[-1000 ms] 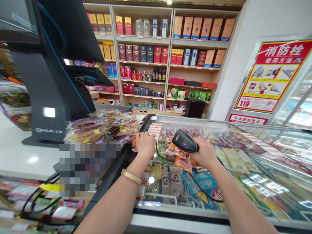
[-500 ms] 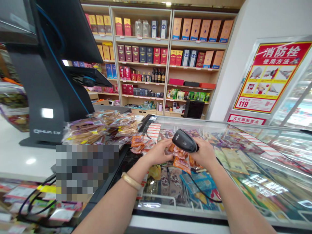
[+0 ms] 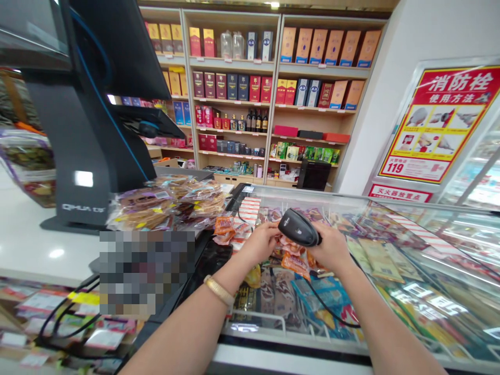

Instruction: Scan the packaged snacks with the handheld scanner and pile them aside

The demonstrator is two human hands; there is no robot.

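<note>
My right hand (image 3: 331, 247) is wrapped round a black barcode scanner (image 3: 299, 227), its head tilted toward my left hand. A black cable (image 3: 328, 308) loops below it over the glass. My left hand (image 3: 262, 242) has its fingers closed at the edge of a small orange snack packet, mostly hidden behind the scanner. Just under the scanner lie more orange snack packets (image 3: 296, 263) on the glass top of the chest freezer (image 3: 269, 337). Another few orange packets (image 3: 224, 229) rest left of my left hand, close to the freezer's edge.
A pile of clear-bagged snacks (image 3: 166, 203) lies on the counter beside a black checkout terminal (image 3: 97, 151). A blurred patch covers part of the counter below. Shelves of boxed bottles (image 3: 230, 86) stand behind, and a red fire-hydrant sign (image 3: 441, 125) hangs at right.
The whole view has shifted slightly to the right. My left fingers have drawn closer together by the scanner's head. The scanner stays in my right hand.
</note>
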